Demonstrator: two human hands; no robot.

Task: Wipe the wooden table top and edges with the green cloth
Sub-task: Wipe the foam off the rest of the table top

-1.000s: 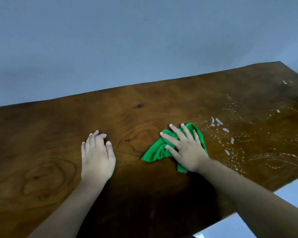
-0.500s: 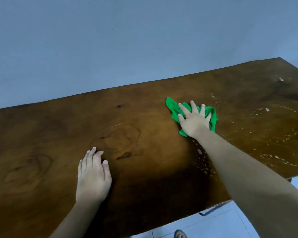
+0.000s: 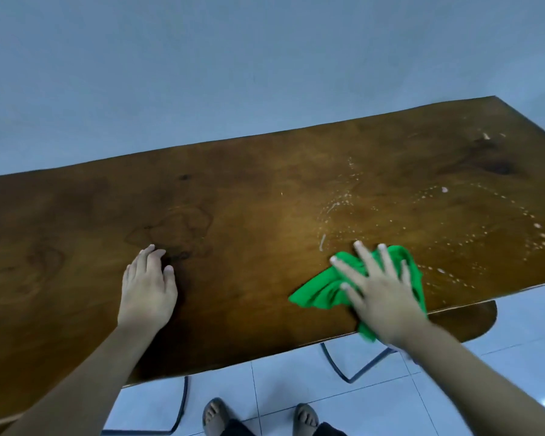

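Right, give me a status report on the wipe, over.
Left hand flat on wooden table, holding nothing. Right hand pressing green cloth flat near front edge. White droplets lie right of cloth.

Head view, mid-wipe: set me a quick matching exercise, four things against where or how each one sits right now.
Things:
1. left hand
2. right hand
3. green cloth
4. white droplets

States:
a. bunched at the near edge of the wooden table, one end reaching over it
b. scattered over the right part of the top
c. flat on bare wood, holding nothing
d. fingers spread, pressing down on the cloth

Pairs: 1-c, 2-d, 3-a, 4-b.
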